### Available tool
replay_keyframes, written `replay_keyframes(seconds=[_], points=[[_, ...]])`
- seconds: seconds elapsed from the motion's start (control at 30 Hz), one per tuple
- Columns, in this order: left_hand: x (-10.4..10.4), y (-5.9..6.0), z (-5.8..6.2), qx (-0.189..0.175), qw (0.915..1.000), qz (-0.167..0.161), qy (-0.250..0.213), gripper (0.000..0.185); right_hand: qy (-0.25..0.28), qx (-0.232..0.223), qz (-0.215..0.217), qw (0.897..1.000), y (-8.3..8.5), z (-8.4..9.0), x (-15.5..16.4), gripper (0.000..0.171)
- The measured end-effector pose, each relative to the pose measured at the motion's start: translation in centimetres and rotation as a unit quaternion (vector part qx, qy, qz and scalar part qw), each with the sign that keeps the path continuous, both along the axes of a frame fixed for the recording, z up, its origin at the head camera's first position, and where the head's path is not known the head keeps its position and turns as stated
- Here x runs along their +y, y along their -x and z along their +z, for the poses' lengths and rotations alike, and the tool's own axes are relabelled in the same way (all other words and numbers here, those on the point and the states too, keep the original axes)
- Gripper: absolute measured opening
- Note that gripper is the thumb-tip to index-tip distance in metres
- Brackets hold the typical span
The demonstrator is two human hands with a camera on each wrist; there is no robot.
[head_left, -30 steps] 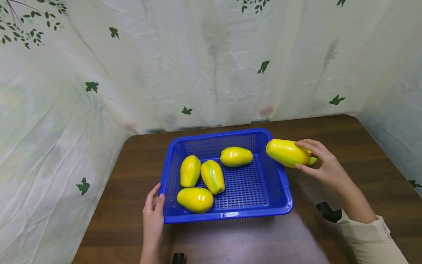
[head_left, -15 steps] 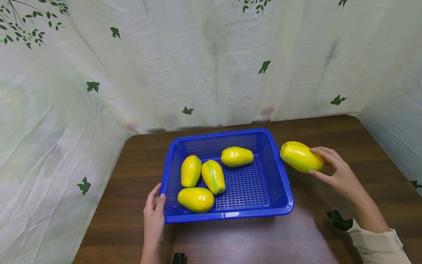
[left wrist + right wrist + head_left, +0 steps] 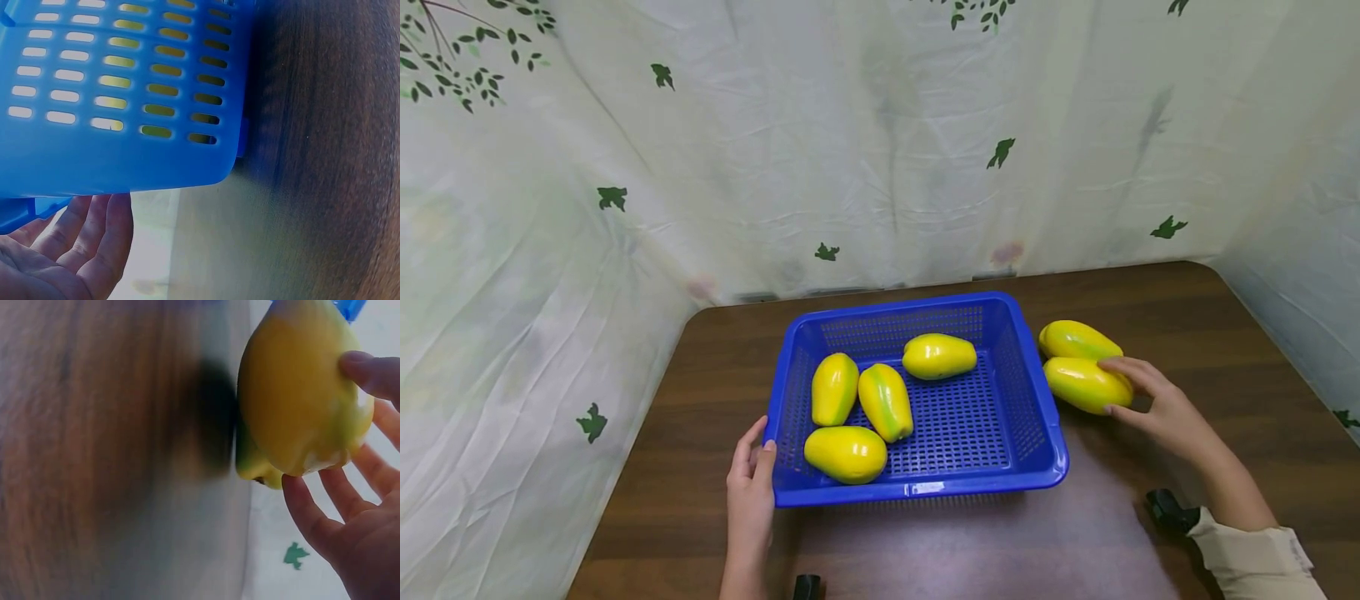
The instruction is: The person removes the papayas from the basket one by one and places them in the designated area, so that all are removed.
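Note:
A blue plastic basket [image 3: 925, 487] with slotted walls stands on the wooden table, several yellow papayas with green streaks inside it. My left hand [image 3: 751, 492] grips its left rim, thumb on top and fingers along the outer wall. To the basket's right, my right hand [image 3: 1161, 408] holds a papaya [image 3: 1082, 383] by its near end, thumb on one side and fingers on the other. Right behind that fruit lies a second papaya [image 3: 1078, 339]. In the right wrist view the held papaya [image 3: 294, 387] sits low beside the tabletop and mostly covers the other one.
Brown tabletop [image 3: 655, 483] extends on both sides of the basket. A pale curtain [image 3: 887, 167] printed with leaves and birds hangs behind the table. Black wrist devices [image 3: 1171, 511] show near both wrists.
My right hand has carried the papaya right, away from the basket's rim, then lowered it in front of the other papaya, which now shows more fully. The left hand and basket stay put.

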State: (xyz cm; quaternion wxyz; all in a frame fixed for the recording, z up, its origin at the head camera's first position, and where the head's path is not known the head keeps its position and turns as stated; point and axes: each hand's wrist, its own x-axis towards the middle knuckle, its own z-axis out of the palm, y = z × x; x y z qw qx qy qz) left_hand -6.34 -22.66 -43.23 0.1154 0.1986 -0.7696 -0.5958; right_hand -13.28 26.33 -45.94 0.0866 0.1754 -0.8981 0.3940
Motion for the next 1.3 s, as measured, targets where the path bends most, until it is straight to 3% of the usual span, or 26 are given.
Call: replay_keyframes(seconds=[0.27, 0.57, 0.87, 1.3], points=[[0.0, 0.0, 0.0, -0.004, 1.0000, -0.001, 0.001, 0.035, -0.004, -0.036, 0.006, 0.999, 0.1, -0.5, 0.1, 0.051], [0.1, 0.0, 0.0, 0.002, 1.0000, 0.001, -0.004, 0.034, 0.011, -0.061, -0.009, 0.998, -0.2, 0.3, -0.2, 0.051], [0.1, 0.0, 0.0, 0.000, 1.0000, 0.003, -0.003, 0.034, 0.017, -0.023, -0.030, 0.999, -0.1, 1.9, -0.5, 0.050], [0.0, 0.0, 0.0, 0.002, 1.0000, -0.002, -0.009, 0.034, 0.040, 0.015, -0.001, 0.999, 0.9, 5.6, -1.8, 0.060]])
